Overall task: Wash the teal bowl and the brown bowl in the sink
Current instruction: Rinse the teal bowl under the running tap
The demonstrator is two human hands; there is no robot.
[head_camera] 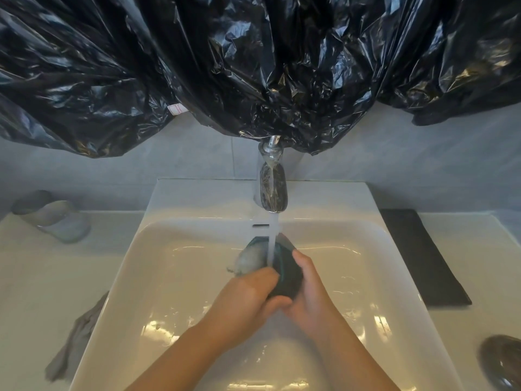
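Observation:
Both my hands hold the teal bowl [288, 270] on its side over the white sink [174, 277], under running water from the faucet [272, 190]. My right hand [310, 294] curls round the bowl's outer wall. My left hand [248, 294] grips its near rim, fingers reaching inside. Water and white foam [249, 259] spill from the bowl's left side. The brown bowl [503, 362] rests on the counter at the far right edge.
A dark mat [423, 255] lies on the counter right of the sink. A grey cloth [74, 340] hangs at the sink's left edge. Grey tumblers [53, 218] lie at back left. Black plastic sheeting [253, 66] covers the wall above the faucet.

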